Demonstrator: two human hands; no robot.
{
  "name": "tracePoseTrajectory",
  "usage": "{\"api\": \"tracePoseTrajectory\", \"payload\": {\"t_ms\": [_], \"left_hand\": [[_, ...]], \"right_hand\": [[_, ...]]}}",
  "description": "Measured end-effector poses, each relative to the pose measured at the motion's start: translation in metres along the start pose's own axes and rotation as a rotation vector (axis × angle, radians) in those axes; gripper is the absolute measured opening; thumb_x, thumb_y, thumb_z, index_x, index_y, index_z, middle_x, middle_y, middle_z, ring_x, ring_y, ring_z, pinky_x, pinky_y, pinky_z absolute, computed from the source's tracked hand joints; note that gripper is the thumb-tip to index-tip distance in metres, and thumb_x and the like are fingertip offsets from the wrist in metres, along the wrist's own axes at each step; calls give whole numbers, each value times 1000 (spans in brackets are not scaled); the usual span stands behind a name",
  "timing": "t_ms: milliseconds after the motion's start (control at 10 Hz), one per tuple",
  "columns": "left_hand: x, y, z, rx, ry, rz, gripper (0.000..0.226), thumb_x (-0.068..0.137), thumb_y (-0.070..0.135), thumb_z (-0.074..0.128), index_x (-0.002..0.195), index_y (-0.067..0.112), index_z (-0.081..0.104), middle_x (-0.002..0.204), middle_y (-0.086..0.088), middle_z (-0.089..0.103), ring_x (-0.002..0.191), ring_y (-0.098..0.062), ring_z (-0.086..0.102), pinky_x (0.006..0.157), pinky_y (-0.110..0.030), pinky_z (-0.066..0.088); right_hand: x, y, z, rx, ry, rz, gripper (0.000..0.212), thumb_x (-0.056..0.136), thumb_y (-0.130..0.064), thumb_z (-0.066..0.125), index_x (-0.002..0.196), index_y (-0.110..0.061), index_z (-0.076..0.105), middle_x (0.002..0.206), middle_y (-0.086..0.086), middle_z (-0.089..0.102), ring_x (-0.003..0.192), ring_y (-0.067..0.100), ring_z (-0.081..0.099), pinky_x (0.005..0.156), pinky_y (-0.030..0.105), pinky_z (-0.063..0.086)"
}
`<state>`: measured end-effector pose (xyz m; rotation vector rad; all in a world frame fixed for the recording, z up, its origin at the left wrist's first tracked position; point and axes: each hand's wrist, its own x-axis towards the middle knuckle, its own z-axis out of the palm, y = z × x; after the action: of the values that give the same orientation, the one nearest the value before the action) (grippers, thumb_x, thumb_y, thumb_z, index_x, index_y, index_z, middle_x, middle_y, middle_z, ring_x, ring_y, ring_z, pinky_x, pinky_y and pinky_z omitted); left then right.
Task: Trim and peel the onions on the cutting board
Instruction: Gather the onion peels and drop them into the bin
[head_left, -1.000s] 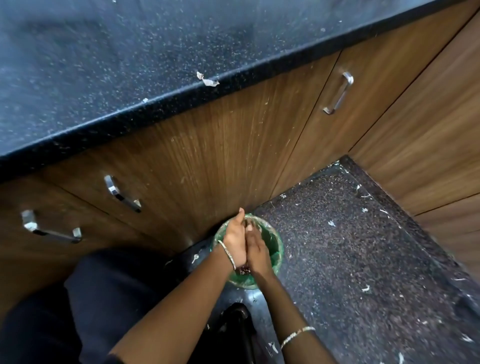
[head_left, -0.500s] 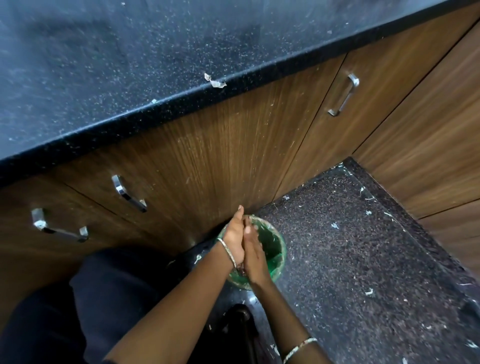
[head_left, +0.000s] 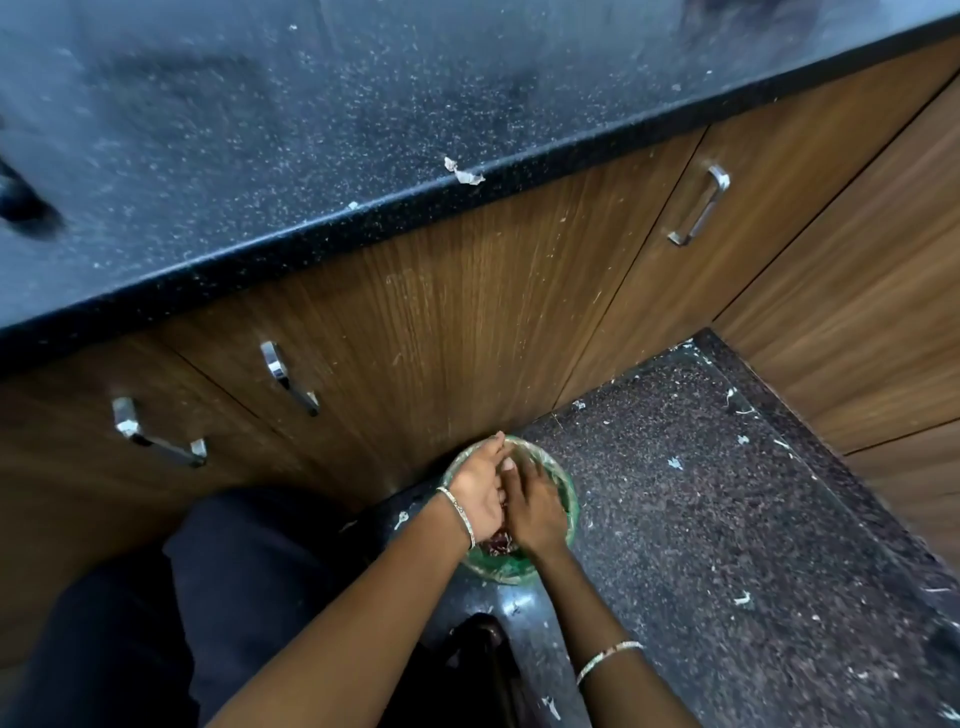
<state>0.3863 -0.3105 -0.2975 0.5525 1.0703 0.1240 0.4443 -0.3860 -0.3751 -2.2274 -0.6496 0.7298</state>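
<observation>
1. The dark speckled desk (head_left: 260, 130) fills the upper left of the frame; a pale scrap of peel (head_left: 464, 172) lies at its front edge.
2. Wooden cabinet doors (head_left: 467, 322) with metal handles run below it, across the middle.
3. The speckled floor (head_left: 727, 519), lower right, is dotted with pale scraps.
4. A green bin (head_left: 566, 499) stands at lower centre, against the cabinet.
5. The left hand (head_left: 480, 488) and right hand (head_left: 532, 512) are pressed together above the bin, fingers fairly straight; each grip is loose, not clenched.
6. Reddish onion peel (head_left: 500, 544) shows between the wrists. No whole onion or cutting board is in view.
</observation>
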Motion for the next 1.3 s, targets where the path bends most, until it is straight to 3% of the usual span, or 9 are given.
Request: {"api": "tracePoseTrajectory", "payload": {"t_ms": [200, 300, 400, 500, 600, 800, 1000, 1200, 1300], "left_hand": [[-20, 16, -15, 129, 55, 38, 21, 109, 22, 45, 115, 12, 63, 103, -4, 67, 84, -13, 60, 69, -27, 46], [-29, 24, -22, 124, 115, 129, 24, 108, 11, 47, 102, 11, 70, 102, -8, 71, 83, -15, 66, 72, -28, 51], [-46, 33, -32, 94, 111, 244, 23, 104, 4, 51, 94, 10, 71, 88, -7, 71, 78, -17, 67, 63, -25, 56], [-76, 48, -45, 128, 72, 371, 18, 101, 0, 55, 96, 3, 72, 81, -8, 71, 74, -16, 66, 59, -20, 55], [-116, 62, -65, 178, 15, 500, 20, 103, 5, 54, 95, 3, 72, 74, -1, 72, 69, -12, 67, 59, -21, 54], [-204, 101, -111, 291, -48, 754, 27, 109, 11, 45, 118, 1, 69, 94, -3, 77, 85, -12, 71, 75, -25, 57], [-272, 132, -170, 347, 47, 997, 21, 106, 10, 52, 116, 5, 69, 107, -21, 73, 93, -19, 68, 76, -29, 55], [-336, 155, -225, 263, 254, 1151, 18, 104, 10, 54, 115, 8, 69, 98, -15, 76, 81, -20, 74, 68, -26, 61], [-357, 166, -257, 161, 556, 1300, 13, 103, 12, 58, 107, 15, 70, 90, -10, 75, 75, -21, 73, 62, -30, 61]], "right_hand": [[-13, -23, -28, -18, 312, -22, 18, 96, -11, 60, 107, -9, 74, 96, 15, 75, 88, 34, 69, 76, 38, 53], [-33, -52, -35, -41, 430, -136, 9, 93, -15, 65, 90, -16, 74, 75, 7, 73, 65, 29, 67, 58, 39, 54], [-57, -91, -36, -23, 453, -274, 38, 92, -33, 60, 58, -18, 54, 49, -3, 53, 44, 21, 50, 44, 33, 37], [-79, -140, -40, 48, 429, -456, 39, 84, -28, 58, 52, -25, 36, 44, -12, 33, 49, 15, 40, 51, 30, 25], [-97, -183, -37, 153, 378, -667, 31, 85, -24, 56, 57, -24, 44, 60, -15, 48, 67, 15, 47, 59, 26, 35], [-134, -264, -19, 265, 316, -899, 14, 97, -16, 58, 97, -15, 72, 94, -10, 70, 90, 13, 60, 76, 32, 51], [-163, -340, 9, 307, 262, -1025, 15, 100, -18, 58, 96, -14, 72, 90, -9, 70, 89, 15, 61, 78, 37, 51], [-171, -410, 27, 184, 234, -1079, 14, 99, -20, 59, 95, -15, 72, 91, -5, 69, 89, 15, 57, 76, 28, 43], [-162, -440, 38, -45, 84, -1010, 24, 100, -27, 58, 117, -17, 70, 118, -3, 67, 114, 16, 55, 88, 27, 40]]}}
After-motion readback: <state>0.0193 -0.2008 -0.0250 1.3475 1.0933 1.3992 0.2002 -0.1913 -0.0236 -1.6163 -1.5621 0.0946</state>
